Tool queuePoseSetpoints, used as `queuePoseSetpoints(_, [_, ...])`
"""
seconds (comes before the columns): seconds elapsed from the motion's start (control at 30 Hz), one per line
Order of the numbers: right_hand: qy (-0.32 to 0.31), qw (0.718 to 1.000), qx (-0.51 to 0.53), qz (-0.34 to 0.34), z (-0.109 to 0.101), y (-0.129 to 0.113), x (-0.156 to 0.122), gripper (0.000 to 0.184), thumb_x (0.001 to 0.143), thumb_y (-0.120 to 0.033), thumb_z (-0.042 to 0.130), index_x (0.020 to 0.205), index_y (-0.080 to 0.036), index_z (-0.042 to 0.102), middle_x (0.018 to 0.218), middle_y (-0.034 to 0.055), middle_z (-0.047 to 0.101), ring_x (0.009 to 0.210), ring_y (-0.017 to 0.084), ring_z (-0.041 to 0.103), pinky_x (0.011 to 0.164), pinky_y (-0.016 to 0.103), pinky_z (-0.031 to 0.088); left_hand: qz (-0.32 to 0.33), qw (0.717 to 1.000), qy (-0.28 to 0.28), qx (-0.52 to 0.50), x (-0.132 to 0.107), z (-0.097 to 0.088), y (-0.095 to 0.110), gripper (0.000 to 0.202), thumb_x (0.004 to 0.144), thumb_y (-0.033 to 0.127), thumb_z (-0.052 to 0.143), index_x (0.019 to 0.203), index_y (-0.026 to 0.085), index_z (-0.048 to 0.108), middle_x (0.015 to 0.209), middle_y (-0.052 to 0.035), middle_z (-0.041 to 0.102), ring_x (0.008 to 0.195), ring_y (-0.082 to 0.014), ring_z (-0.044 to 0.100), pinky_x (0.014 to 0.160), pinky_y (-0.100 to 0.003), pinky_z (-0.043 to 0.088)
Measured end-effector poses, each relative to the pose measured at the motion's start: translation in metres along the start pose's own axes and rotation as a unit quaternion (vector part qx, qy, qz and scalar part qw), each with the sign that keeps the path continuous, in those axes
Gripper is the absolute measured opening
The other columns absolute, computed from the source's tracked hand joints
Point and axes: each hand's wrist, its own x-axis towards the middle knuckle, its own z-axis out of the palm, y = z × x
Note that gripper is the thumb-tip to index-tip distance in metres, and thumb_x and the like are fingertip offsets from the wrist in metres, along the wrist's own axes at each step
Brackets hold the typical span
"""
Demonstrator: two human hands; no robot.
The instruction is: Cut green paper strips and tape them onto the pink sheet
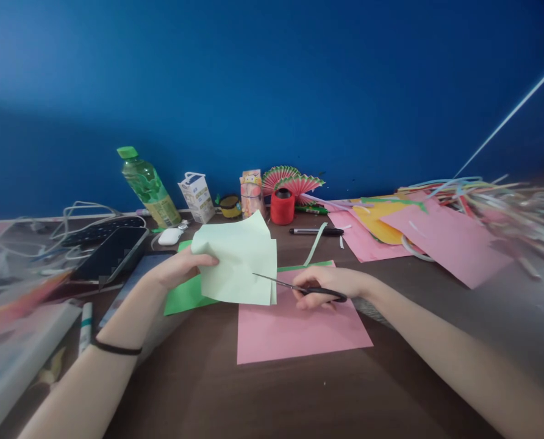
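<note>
Pale green paper (235,263), black-handled scissors (336,295) at its right edge, pink sheet (294,334) below its right side, brighter green sheet (183,296) at its lower left, red spool (282,210) behind it, green-edged pink fans (299,183) farther behind it, deep blue wall (272,79) beyond it, dark brown tabletop (254,399) under it.

You've got a green-capped bottle (149,190) back-left, white carton (197,198) beside it, white case (170,236) in front. Red cylinder (282,209) stands before the pleated fans (298,183); black pen (318,231) lies near it. White marker (85,326) on your left.
</note>
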Motion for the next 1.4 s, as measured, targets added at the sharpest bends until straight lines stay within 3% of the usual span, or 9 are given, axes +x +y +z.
queuePoseSetpoints(0.3, [-0.012,1.0,-0.008,0.01,0.0,0.0028,0.0021,0.031,0.077,-0.045,0.057,0.07,-0.016,0.047,0.052,-0.0068,0.044,0.04,0.004,0.043,0.038,0.015,0.032,-0.008,1.0,-0.018,0.016,0.0039,-0.0011,-0.0025,0.048,0.053,0.023,0.073,0.1,0.021,0.062,0.094,-0.0034,0.07,0.099,-0.028,0.06,0.078,-0.034,0.052])
queuePoseSetpoints(0.67, [-0.009,1.0,-0.006,0.001,-0.0003,-0.0002,0.0016,0.032,0.076,-0.045,0.057,0.069,-0.017,0.046,0.055,-0.0067,0.043,0.04,0.004,0.043,0.038,0.016,0.033,-0.009,0.999,-0.021,0.03,0.0058,-0.0019,-0.0045,0.046,0.055,0.026,0.071,0.1,0.019,0.062,0.093,-0.0027,0.069,0.096,-0.0263,0.061,0.077,-0.034,0.052])
queuePoseSetpoints(0.9, [-0.015,1.0,-0.019,0.006,-0.0002,0.0002,0.0015,0.031,0.076,-0.045,0.059,0.07,-0.017,0.046,0.054,-0.0072,0.043,0.039,0.003,0.04,0.037,0.015,0.032,-0.012,1.0,-0.012,0.016,0.0062,-0.0002,-0.0039,0.041,0.051,0.022,0.073,0.091,0.023,0.065,0.088,-0.0033,0.07,0.094,-0.0267,0.062,0.07,-0.028,0.053])
queuePoseSetpoints(1.4, [-0.017,1.0,-0.018,0.018,-0.0014,0.0029,0.0022,0.029,0.074,-0.042,0.06,0.069,-0.017,0.047,0.051,-0.0081,0.042,0.037,0.003,0.039,0.034,0.014,0.032,-0.011,0.999,-0.029,0.037,0.0065,-0.0008,-0.004,0.042,0.055,0.024,0.071,0.097,0.021,0.063,0.088,-0.0016,0.07,0.096,-0.0256,0.062,0.078,-0.032,0.051])
